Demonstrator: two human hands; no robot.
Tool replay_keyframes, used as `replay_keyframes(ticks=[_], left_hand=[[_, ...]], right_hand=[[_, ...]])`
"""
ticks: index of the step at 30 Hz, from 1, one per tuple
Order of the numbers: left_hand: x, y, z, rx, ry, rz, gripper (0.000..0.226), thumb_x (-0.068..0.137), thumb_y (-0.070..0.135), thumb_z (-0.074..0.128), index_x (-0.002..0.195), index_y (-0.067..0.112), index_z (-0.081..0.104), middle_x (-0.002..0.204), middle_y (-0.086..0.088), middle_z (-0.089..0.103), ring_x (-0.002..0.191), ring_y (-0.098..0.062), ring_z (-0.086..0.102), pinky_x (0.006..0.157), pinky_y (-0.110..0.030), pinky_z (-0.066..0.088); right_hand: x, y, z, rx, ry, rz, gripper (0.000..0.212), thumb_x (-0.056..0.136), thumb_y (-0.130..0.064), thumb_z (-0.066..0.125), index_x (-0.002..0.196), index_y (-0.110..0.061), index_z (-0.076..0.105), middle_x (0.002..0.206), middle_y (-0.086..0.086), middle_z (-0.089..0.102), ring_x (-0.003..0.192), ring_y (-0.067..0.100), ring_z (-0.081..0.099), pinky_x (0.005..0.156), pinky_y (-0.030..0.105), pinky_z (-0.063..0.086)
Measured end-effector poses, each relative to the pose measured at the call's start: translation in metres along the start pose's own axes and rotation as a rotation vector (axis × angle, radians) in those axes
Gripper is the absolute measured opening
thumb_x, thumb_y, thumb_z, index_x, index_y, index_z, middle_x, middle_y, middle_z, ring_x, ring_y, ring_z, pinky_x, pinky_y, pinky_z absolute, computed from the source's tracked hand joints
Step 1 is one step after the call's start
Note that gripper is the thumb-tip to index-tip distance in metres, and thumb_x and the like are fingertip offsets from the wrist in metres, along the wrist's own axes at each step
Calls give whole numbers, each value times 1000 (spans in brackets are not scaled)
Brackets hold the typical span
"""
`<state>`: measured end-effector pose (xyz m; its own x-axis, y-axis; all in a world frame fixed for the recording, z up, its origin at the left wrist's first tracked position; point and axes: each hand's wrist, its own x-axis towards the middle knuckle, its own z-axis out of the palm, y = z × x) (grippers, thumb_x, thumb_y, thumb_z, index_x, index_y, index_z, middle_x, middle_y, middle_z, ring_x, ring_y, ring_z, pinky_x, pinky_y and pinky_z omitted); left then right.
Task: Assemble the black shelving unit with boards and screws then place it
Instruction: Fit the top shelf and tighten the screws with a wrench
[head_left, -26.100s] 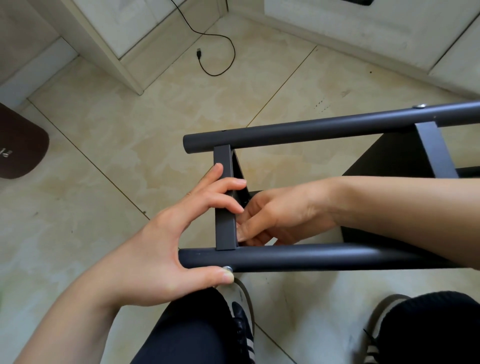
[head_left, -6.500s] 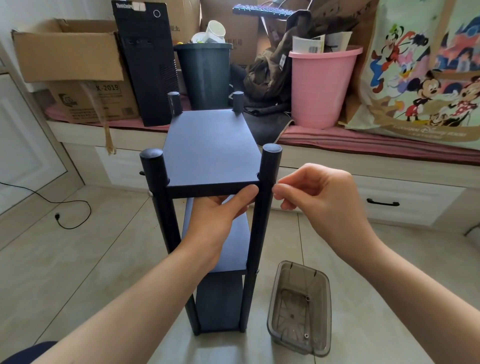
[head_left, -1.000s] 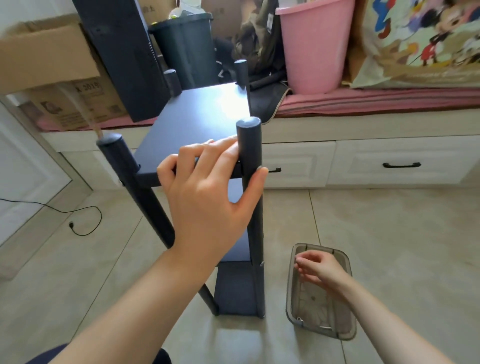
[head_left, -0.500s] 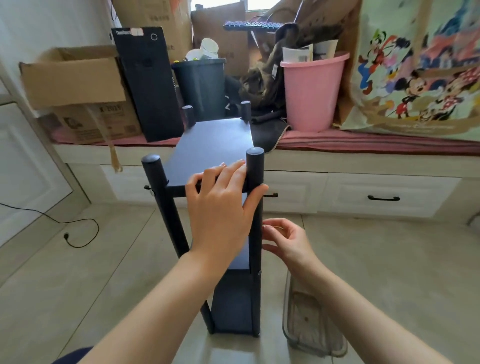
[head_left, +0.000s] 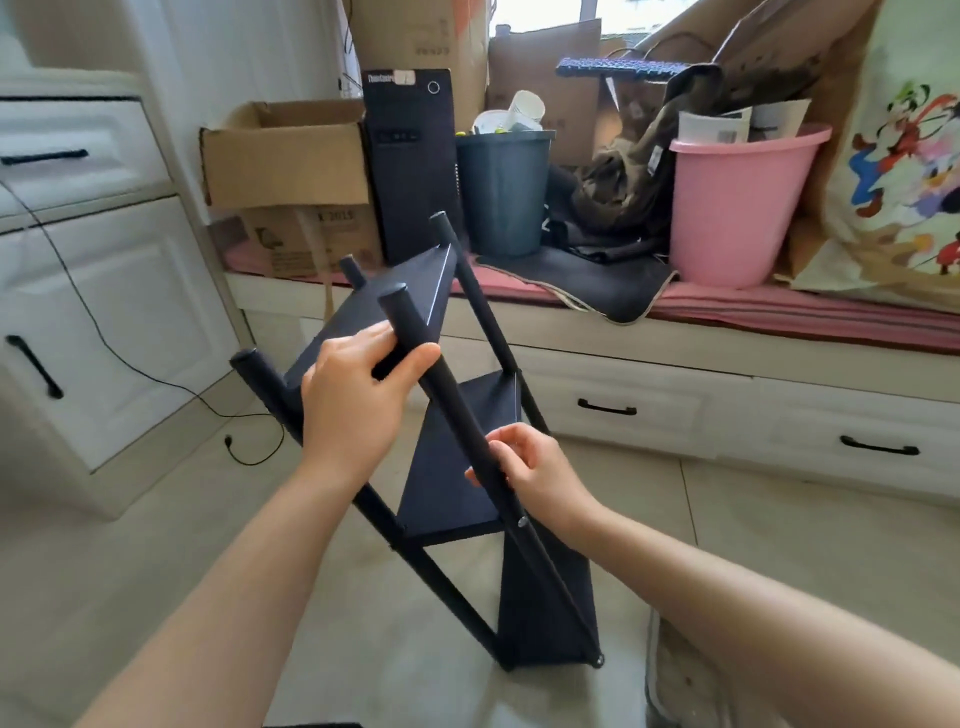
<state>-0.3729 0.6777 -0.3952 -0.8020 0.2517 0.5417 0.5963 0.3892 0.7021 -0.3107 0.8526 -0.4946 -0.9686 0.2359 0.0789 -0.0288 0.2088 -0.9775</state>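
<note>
Head view: pink bucket (head_left: 737, 208) holds papers; dark bin (head_left: 503, 192) holds cups.

Shelving unit (head_left: 457, 467) at frame centre, tilted with its top toward 10 o'clock, foot on the floor (head_left: 779, 545) at 5 o'clock. Left hand (head_left: 358, 400) on the near upper post; right hand (head_left: 530, 473) lower on the same post, at 4 o'clock from the left. Clear tray (head_left: 685, 680) on the floor just right of the foot. Behind, at 12 o'clock, a bench (head_left: 727, 338) carries — left to right — cardboard box (head_left: 285, 156), computer tower (head_left: 410, 156), bin (head_left: 504, 192), bucket (head_left: 737, 208). Cabinet (head_left: 104, 312) at 9 o'clock.
</note>
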Motion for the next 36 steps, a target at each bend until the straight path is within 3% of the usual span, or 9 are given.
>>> replay_keyframes(ticks=[4,6,9,12,17,22,30,36], left_hand=[[-9,-44,-37,-228,-1,-174,10,91,33,70,85,26,74,69,10,66,67,3,57,65,-7,42],[-18,-74,-53,-279,-6,-248,9,89,39,70,82,41,75,72,21,68,72,11,60,66,-1,38],[-42,-126,-73,-331,46,-386,16,78,56,71,94,57,72,99,24,74,102,11,63,90,-15,39],[-73,-173,-83,-461,152,-540,33,67,59,77,98,47,77,108,15,75,113,-6,66,105,-32,42],[-124,-233,-81,-577,260,-770,46,54,54,83,94,31,81,105,3,77,109,-18,69,97,-31,47],[-165,-275,-69,-655,307,-910,54,57,40,82,106,17,76,110,-3,76,117,-27,65,109,-40,43],[-209,-324,-46,-804,296,-1007,62,60,32,81,118,12,71,117,-5,74,114,-15,67,97,-28,43],[-237,-351,-33,-866,320,-1082,45,67,19,78,110,7,74,116,-12,73,111,-20,68,98,-28,45]], right_hand=[[21,4,38,-38,-58,56,16,104,-20,47,106,-13,62,92,5,74,83,10,73,78,25,57],[29,8,57,-78,-96,77,18,103,-22,48,106,-14,64,94,4,74,84,8,72,82,27,56],[37,18,85,-175,-192,84,18,103,-25,49,105,-17,65,96,0,72,91,8,68,84,25,52],[41,34,112,-244,-274,87,19,103,-28,50,110,-18,65,101,-3,67,96,6,63,77,13,47],[44,68,140,-297,-345,109,20,101,-26,53,109,-13,66,97,-5,66,91,4,62,72,8,47],[46,105,159,-367,-414,126,17,100,-26,54,108,-14,64,96,-5,66,90,6,64,76,10,48],[49,153,175,-434,-470,170,9,100,-25,53,105,-21,60,94,-7,69,88,7,67,87,27,56],[44,180,176,-427,-523,207,9,100,-31,51,97,-38,56,86,-11,72,82,10,69,77,38,60]])
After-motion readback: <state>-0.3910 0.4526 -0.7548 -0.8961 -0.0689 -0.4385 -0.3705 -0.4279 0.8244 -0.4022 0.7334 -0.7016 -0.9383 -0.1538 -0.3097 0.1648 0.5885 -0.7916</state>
